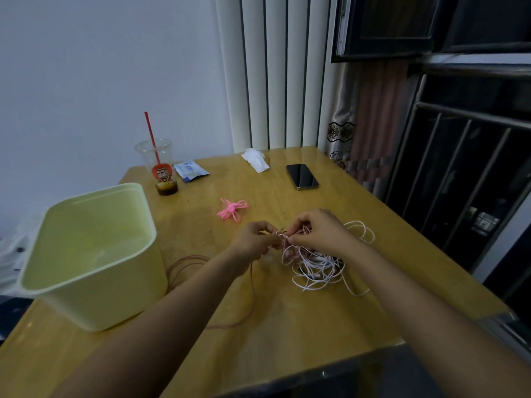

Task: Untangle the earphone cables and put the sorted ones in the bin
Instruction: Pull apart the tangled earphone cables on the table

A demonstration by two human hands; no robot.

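While both hands pinch strands atop the cable tangle (316, 262) mid-table, left hand (255, 238) and right hand (316, 228) are untangling; next, free one cable for the empty-looking bin (86, 254).

Bin (89, 254) at table's (287, 326) left; cable tangle (319, 262) to its right; cup (159, 168), packet (191, 171), tissue (255, 160), phone (302, 176) behind.

The scene was dimly and evenly lit, with a bluish cast. Soft glare was seen on the table (287, 326). Straight lines were bowed at the edges by wide-angle distortion.
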